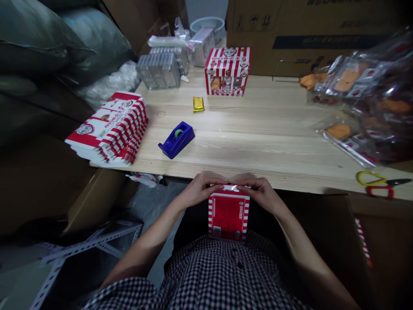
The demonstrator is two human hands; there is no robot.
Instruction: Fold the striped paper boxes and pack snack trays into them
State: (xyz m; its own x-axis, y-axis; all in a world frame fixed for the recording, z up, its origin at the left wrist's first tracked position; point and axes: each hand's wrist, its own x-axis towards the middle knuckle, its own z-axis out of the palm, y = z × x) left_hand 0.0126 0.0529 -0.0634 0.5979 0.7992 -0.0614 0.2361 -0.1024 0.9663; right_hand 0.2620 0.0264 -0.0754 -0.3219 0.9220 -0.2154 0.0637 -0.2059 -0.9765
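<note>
A red-and-white striped box (229,216) stands upright against my lap, just below the table's front edge. My left hand (197,189) grips its top left corner with fingers closed. My right hand (262,192) grips the top right corner the same way. Between my fingertips a shiny clear strip or wrapper (231,187) lies along the box's top. A blue tape dispenser (177,139) rests on the wooden table (258,137), ahead of my left hand.
A stack of flat striped cartons (111,128) lies at the table's left end. An assembled striped box (228,71), a gold packet (198,103) and clear plastic trays (158,70) sit further back. Bagged snacks (364,92) pile at right, scissors (380,184) near the right edge.
</note>
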